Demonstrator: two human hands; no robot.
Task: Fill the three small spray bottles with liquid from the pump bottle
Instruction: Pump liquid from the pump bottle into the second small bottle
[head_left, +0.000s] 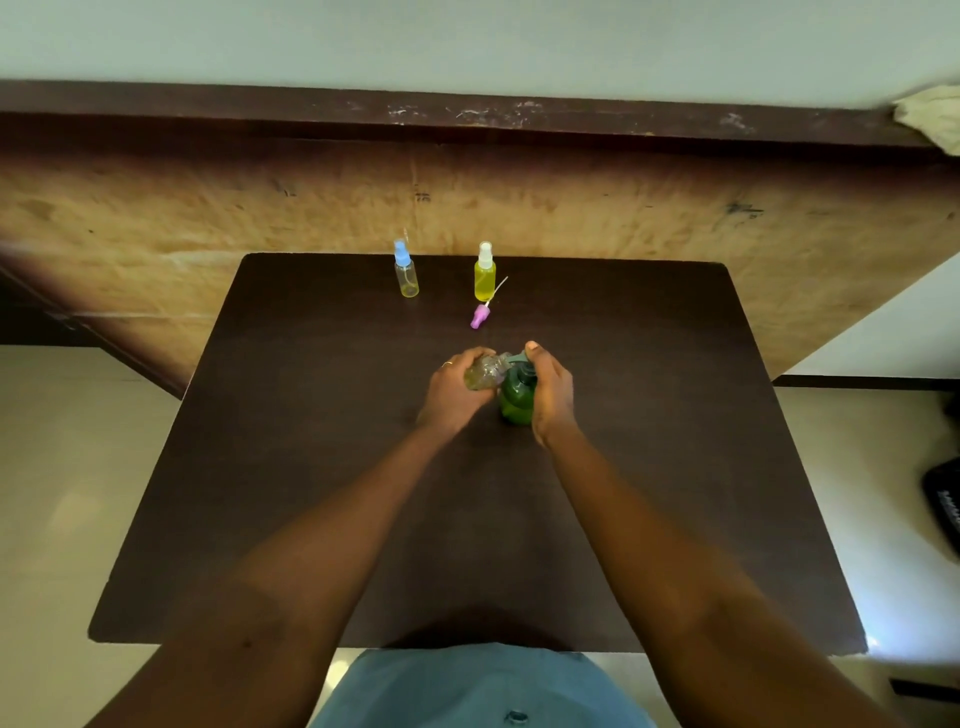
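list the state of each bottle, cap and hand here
blue-capped bottle: upright, capped, part full
white-capped bottle: upright, capped, full
purple spray cap: off, lying on table
clear bottle: uncapped, held at pump spout by left hand
pump bottle: upright, gripped by right hand

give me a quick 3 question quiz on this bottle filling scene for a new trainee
1. True or false: the purple spray cap lies loose on the table.
2. Which standing bottle holds more yellow liquid? A) blue-capped bottle B) white-capped bottle
3. Which hand holds the small clear bottle at the spout of the pump bottle?
Key: 1 true; 2 B; 3 the left hand.
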